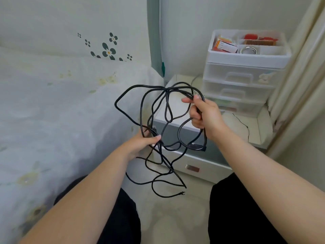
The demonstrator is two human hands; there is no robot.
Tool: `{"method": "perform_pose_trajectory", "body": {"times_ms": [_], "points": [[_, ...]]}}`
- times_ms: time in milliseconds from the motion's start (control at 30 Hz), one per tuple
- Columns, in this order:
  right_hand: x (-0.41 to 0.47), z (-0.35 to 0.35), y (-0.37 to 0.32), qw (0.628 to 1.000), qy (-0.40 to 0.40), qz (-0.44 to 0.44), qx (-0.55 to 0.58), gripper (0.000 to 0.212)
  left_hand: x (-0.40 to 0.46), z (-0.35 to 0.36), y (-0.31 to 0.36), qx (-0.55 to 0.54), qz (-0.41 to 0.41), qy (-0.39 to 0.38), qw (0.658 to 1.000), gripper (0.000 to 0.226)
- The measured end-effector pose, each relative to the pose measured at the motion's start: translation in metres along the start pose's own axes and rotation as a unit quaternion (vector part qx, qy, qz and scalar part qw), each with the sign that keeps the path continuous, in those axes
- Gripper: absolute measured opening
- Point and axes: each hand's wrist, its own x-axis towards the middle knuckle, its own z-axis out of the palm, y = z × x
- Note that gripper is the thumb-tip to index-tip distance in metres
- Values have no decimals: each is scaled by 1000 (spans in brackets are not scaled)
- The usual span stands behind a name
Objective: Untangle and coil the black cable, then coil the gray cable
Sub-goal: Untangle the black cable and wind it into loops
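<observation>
Both hands are holding the black cable (159, 131) in the air between bed (52, 111) and nightstand (177, 110). Right hand (204, 114) is gripping several upper loops, fingers curled round them. Left hand (144, 143) is pinching strands lower down. Tangled loops are spreading between; loose ends are dangling toward the floor.

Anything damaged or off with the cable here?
The thin black cable, tangled between left hand and right hand, dangles two loose ends that look bare or frayed, with no plug visible. Too small to confirm damage.
</observation>
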Motion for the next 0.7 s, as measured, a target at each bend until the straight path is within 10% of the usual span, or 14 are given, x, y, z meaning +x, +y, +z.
{"method": "perform_pose_trajectory", "body": {"times_ms": [133, 467, 700], "points": [[-5, -12, 20, 1000, 14, 24, 11, 34, -3, 15, 4, 7, -22, -41, 999, 25], [2, -8, 60, 941, 15, 81, -328, 37, 10, 27, 27, -195, -26, 19, 980, 9], [-17, 6, 74, 875, 20, -47, -481, 99, 17, 35, 31, -309, -65, 114, 942, 17]]}}
